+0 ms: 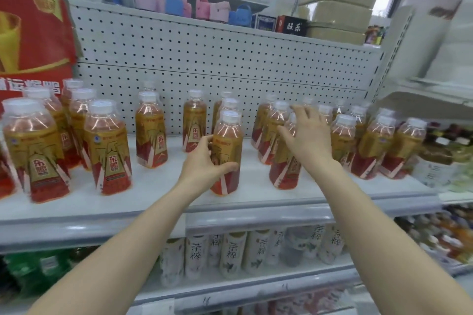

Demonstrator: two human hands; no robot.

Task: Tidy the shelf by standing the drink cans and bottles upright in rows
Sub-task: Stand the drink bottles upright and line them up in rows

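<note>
left hand (204, 161): wrapped round a front bottle (226, 153), upright near the shelf (158, 186) edge.
right hand (311, 133): fingers spread, gripping nothing, over a bottle (285, 161) just right of the held one.
tip: slide w/ base flat, line up w/ the row behind.
labels: "东鹏" on bottles left of it; "茶粹" on bottles (233, 253) below.

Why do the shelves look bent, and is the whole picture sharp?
Head view: the wide-angle lens bows the shelf edge and leans the outer bottles; the top right corner is smeared; the bottle in the left hand is fairly crisp, the right hand slightly soft; lighting is even, shadows faint.
</note>
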